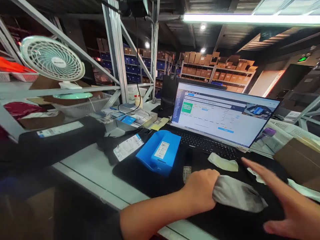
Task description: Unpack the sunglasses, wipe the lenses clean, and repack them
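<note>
My left hand [202, 190] is closed around one end of a small crumpled, greyish plastic bag [237, 195]. Something dark shows through its far end. To the right of the bag, my right hand [287, 200] has its thumb and fingers spread and holds nothing. Both hands are over a black desk mat [155, 186]. Just beyond the left fist lies a small printed label [187, 173]. A pale strip of paper [223, 162] rests between the bag and the black keyboard [200, 143]. Left of the hands sits a blue bin [160, 150] with a white label on it.
Behind the keyboard stands a lit monitor [220, 113]. A black parcel with a shipping label [128, 146] lies left of the blue bin. At right is a cardboard box [298, 163]. A fan [53, 60] stands at far left, behind a metal frame. Box-filled shelves [197, 68] are in the background.
</note>
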Demonstrator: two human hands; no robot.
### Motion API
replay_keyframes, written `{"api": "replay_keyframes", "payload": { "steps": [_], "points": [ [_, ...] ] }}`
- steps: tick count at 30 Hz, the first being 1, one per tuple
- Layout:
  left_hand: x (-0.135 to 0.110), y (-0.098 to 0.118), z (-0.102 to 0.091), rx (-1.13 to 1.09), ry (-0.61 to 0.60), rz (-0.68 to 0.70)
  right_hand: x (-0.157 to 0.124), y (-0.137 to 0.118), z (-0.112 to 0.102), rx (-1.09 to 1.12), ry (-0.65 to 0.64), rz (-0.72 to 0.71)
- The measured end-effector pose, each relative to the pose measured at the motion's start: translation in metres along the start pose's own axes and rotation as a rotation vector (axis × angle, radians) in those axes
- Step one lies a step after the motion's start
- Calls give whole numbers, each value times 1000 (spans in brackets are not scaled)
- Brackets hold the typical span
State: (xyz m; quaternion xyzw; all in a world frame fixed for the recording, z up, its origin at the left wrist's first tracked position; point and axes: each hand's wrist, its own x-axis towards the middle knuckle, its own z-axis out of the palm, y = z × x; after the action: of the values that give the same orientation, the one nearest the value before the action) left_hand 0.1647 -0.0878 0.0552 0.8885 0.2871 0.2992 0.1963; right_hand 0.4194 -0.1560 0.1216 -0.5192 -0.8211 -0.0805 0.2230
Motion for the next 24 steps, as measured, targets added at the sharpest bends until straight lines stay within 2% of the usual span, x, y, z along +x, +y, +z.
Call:
{"api": "replay_keyframes", "payload": {
  "steps": [1,3,6,8,12,15,17,19,22,24],
  "points": [
    [-1,3,2,38,-37,16,-4,-8,10,-98,-67,-69],
    [-3,8,5,79,-89,14,-7,-26,35,-156,-131,-155],
    [-7,12,9,85,-116,-23,-2,-46,62,-148,-128,-68],
    [-11,12,11,73,-133,-19,5,-54,66,-70,-165,-13],
    [-19,10,11,45,-149,17,14,-65,58,85,-262,72],
    [-25,2,-7,-1,-82,69,15,-61,49,125,-261,107],
    [-26,-9,-32,57,-39,188,16,-50,40,141,-178,168],
    [-24,-25,-61,240,-41,266,20,-36,26,231,-18,347],
    [-12,-56,-94,539,-96,260,31,-24,9,631,384,718],
    [1,-73,-102,693,-150,198,44,-29,7,983,612,870]
  ]
}}
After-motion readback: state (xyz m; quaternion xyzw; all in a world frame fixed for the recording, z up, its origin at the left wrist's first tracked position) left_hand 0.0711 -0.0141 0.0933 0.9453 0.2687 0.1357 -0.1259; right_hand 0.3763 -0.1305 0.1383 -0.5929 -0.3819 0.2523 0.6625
